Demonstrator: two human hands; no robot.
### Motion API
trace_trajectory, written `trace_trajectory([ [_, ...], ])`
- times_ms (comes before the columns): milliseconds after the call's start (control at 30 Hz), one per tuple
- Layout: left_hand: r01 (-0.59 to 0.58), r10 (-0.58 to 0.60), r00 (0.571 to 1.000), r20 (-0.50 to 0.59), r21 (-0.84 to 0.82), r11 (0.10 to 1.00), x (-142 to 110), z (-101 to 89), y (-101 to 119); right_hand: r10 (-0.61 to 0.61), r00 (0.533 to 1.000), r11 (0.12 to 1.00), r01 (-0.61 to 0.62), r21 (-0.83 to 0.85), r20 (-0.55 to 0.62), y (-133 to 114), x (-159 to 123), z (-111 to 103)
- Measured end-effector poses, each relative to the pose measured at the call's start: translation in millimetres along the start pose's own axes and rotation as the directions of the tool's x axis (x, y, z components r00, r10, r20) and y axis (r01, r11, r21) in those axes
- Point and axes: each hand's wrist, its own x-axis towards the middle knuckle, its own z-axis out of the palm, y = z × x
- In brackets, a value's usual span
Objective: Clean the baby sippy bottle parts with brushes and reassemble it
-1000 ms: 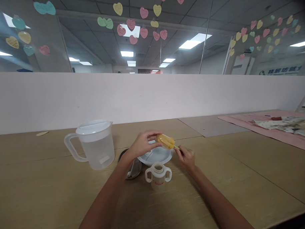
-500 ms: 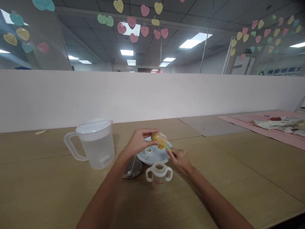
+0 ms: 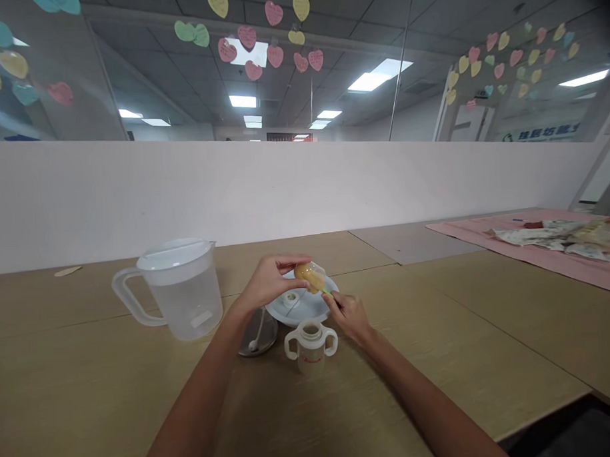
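Note:
My left hand (image 3: 267, 283) pinches a yellow lid with a clear cover (image 3: 313, 276) between thumb and fingers, above the white bowl. A thin green-handled tool (image 3: 327, 294) sits in the closed fingers of my right hand (image 3: 352, 317). Its tip meets the underside of the lid; what kind of tip it has is hidden. Inside the bowl (image 3: 308, 318) lies a small white ring-shaped part (image 3: 290, 298). Just in front stands an uncapped two-handled sippy cup (image 3: 312, 353), upright. Left of it, a straw with a round weight (image 3: 255, 342) rests on a metal dish (image 3: 269, 334).
A large translucent pitcher (image 3: 190, 299) with a white lid and handle stands at the left. A flat oval piece (image 3: 68, 271) lies farther back. On the far right, packets (image 3: 540, 237) lie on a pink cloth (image 3: 465, 228). A white wall (image 3: 283, 189) borders the table's back.
The view has turned slightly right, so things sit farther left. Both hands keep their hold on lid and tool; the tool's visible green part looks a little shorter.

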Motion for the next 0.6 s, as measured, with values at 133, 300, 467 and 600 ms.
trace_trajectory([
  [133,0.029,-0.031,0.999,-0.024,-0.051,0.998,1.7,-1.9,-11.2,0.025,0.999,0.997,-0.023,0.074,-0.027,-1.0,-0.2,-1.6],
  [300,0.088,-0.089,0.996,-0.01,-0.035,0.995,0.2,-8.5,-13.1,0.137,0.991,0.989,-0.137,0.058,0.006,-3.5,4.0,1.4],
  [467,0.063,-0.063,0.998,0.006,0.022,0.998,-0.9,-15.0,-9.3,-0.002,1.0,0.996,0.003,-0.09,0.015,-9.0,1.7,4.8],
  [600,0.066,-0.03,0.986,-0.164,0.215,0.974,4.6,-28.6,-27.2,-0.051,0.999,0.964,0.044,-0.261,-0.019,-1.7,3.5,-3.9],
])
